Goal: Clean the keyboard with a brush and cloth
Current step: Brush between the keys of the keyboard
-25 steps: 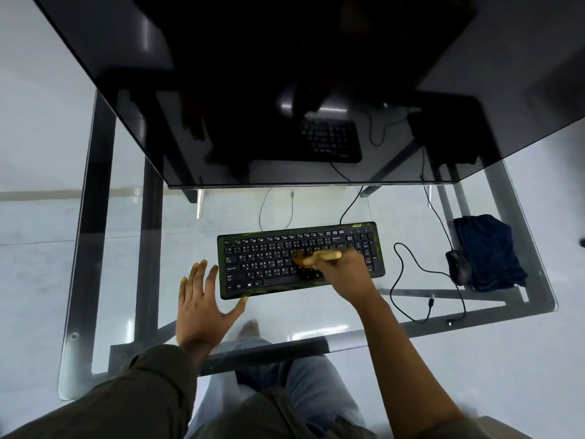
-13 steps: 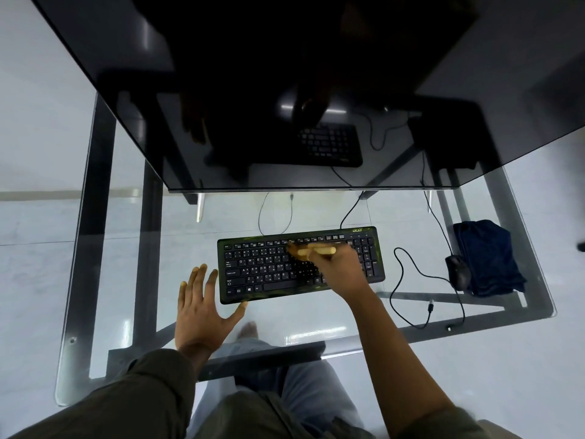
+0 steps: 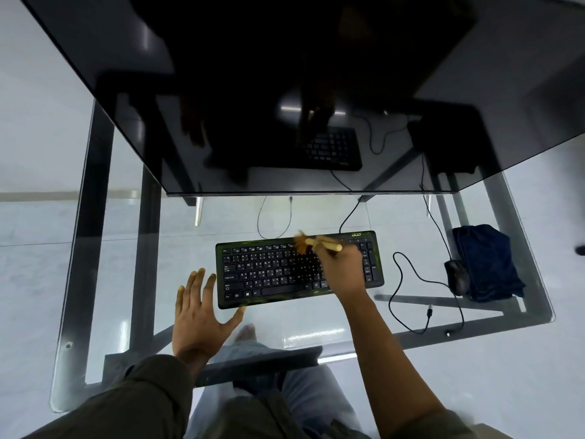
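1. A glass table (image 3: 177,242) fills the view, seen from above. The person's lap and the floor show through it.
2. A dark monitor (image 3: 285,74) covers the far part of the table. Its screen is off and mirrors the things below.
3. A black keyboard (image 3: 269,274) lies flat at the middle of the table, just in front of the monitor. Its cable runs off the far edge.
4. A dark blue cloth (image 3: 487,264) lies crumpled at the right side of the table, well apart from the keyboard. No hand touches it, so the wiping step looks not yet begun.
5. The left hand (image 3: 199,315) rests flat on the table just left of the keyboard. Its fingers are straight and spread and hold nothing. The thumb tip reaches the keyboard's near edge, likely to steady it.
6. The right hand (image 3: 343,267) hovers over the keyboard's right half, its fingers curled round a brush handle.
7. A black mouse (image 3: 457,277) sits just beside the cloth, on its left.
8. A small wooden brush (image 3: 316,242) points left from the right hand. Its blurred bristles meet the top row of keys right of centre. Brushing is the step in hand. The next move likely calls for sweeping the rows not yet covered, then taking up the cloth.
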`<state>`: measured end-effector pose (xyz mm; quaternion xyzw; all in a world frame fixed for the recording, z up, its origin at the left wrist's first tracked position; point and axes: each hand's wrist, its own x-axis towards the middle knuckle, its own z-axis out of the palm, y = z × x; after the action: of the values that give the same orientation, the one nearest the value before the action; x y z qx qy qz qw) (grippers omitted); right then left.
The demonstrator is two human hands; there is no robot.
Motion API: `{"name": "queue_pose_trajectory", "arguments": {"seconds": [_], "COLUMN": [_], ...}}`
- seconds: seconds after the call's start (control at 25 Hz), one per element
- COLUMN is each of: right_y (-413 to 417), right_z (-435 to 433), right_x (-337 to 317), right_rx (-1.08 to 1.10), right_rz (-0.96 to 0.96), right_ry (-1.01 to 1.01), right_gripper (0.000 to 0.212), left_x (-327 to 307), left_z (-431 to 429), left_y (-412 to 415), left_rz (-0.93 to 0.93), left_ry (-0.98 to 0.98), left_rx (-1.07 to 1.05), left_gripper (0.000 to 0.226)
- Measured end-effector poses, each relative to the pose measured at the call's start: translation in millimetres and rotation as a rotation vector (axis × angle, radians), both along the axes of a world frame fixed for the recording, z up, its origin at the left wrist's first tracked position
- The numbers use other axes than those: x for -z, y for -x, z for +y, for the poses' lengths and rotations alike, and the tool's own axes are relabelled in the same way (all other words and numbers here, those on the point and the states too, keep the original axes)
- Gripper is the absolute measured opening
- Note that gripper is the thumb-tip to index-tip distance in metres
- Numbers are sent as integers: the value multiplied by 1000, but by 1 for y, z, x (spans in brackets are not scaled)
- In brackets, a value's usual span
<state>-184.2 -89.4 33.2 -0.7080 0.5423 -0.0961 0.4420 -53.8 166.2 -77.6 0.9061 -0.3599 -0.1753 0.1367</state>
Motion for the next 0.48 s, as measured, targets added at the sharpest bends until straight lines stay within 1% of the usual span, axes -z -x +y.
{"name": "queue_pose_trajectory", "arguments": {"seconds": [0.04,0.16,0.2,0.28,0.32,0.4,0.44,0.48], "right_y": [0,-1,-1,-1,-1,-1,2,4], "right_z": [-1,3,5,4,3,6,7,6], "right_x": [-1,0,0,-1,-2,-2,-1,-1], "right_rx": [38,-96,-83,24,14,-102,-114,-68], "right_rz": [-2,-63,-73,-76,-89,-106,-93,-80], "right_ry": [27,-69,-41,87,96,-10,-28,12], "right_gripper": [18,17,17,15,15,16,16,15], "left_x": [0,0,0,0,0,-1,-1,-1], "left_z": [0,-1,0,0,0,0,1,0], "left_y": [0,-1,-1,0,0,-1,-1,-1], "left_rz": [0,8,13,11,8,6,8,7], "left_ry": [-1,-3,0,-1,0,1,1,0], "left_rx": [-1,0,0,-2,-1,1,1,1], "left_gripper": [96,96,96,96,97,97,96,96]}}
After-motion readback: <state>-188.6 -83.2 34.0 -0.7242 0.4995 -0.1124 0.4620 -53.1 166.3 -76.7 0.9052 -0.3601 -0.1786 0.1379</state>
